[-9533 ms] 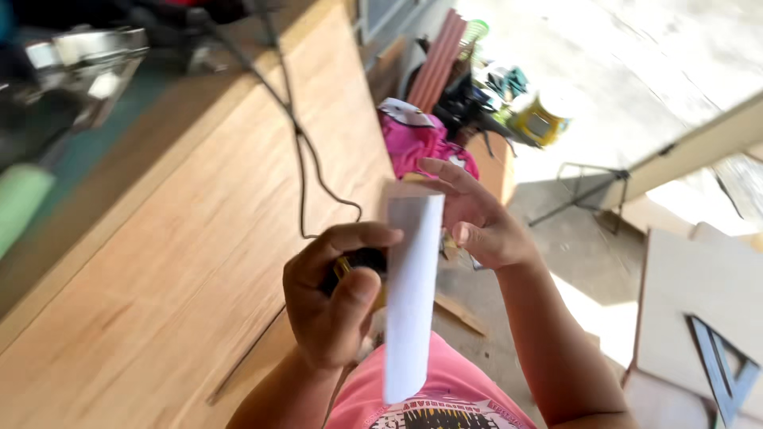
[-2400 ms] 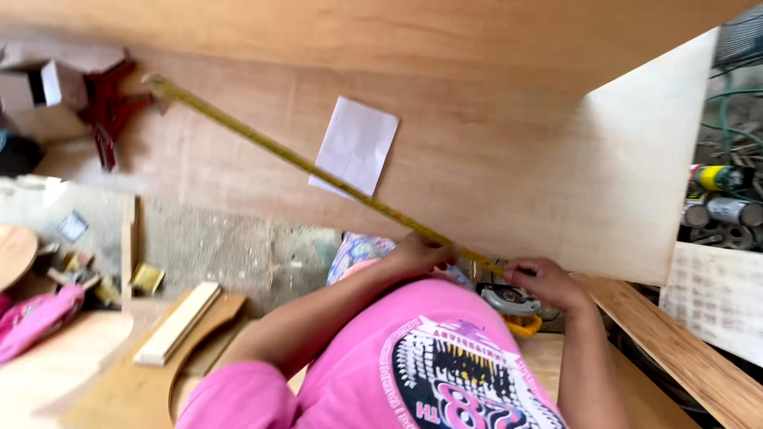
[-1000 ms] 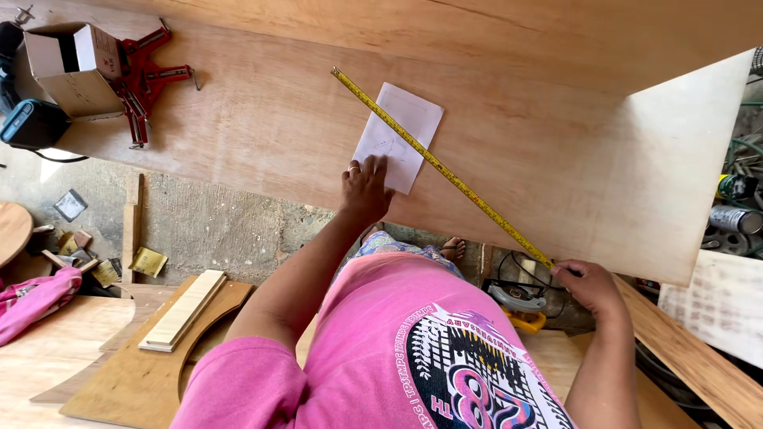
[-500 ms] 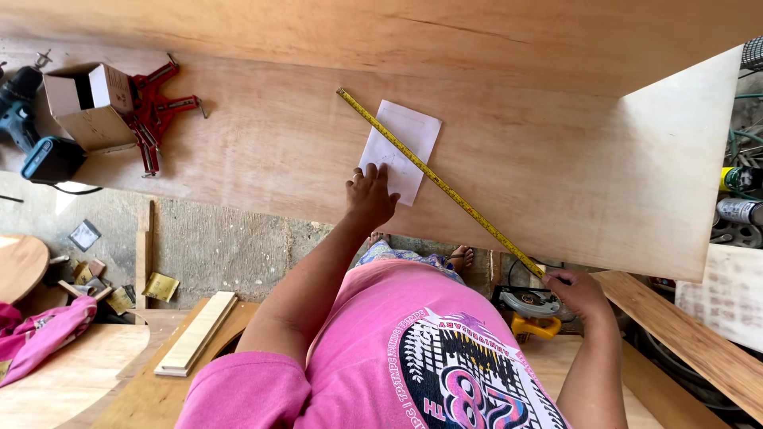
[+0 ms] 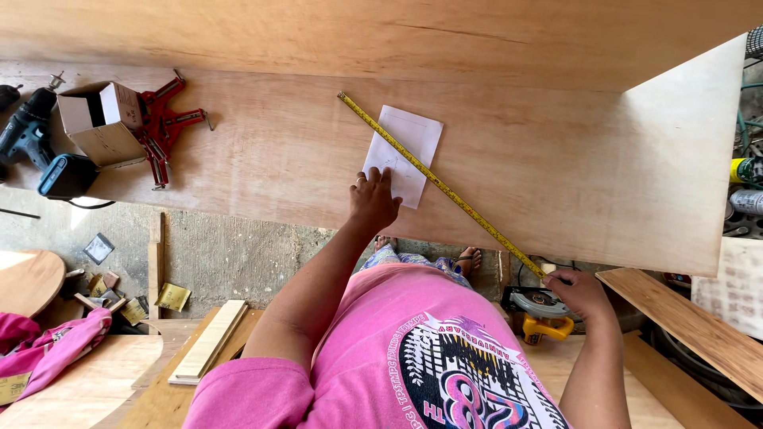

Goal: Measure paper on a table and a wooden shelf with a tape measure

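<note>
Your left hand [image 5: 373,199] lies flat, fingers together, pinning the white paper sheet [image 5: 404,155] to the plywood board [image 5: 262,159]. Your right hand [image 5: 579,292] is clamped on the case end of the yellow tape measure [image 5: 441,187]. The blade runs from 4 o'clock to 10 o'clock across the paper; it looks thin, springy and prone to buckling, so grip it at the case. The red corner clamp [image 5: 163,127] sits well apart at 9 o'clock.

A single head-worn camera looks steeply down past the wearer's chest onto a plywood sheet [image 5: 238,159] from moderate height. The sheet's near edge crosses mid-frame; its far edge meets an upright board [image 5: 397,32] at the top. Floor [image 5: 222,254] shows below the near edge. No second view exists.
</note>
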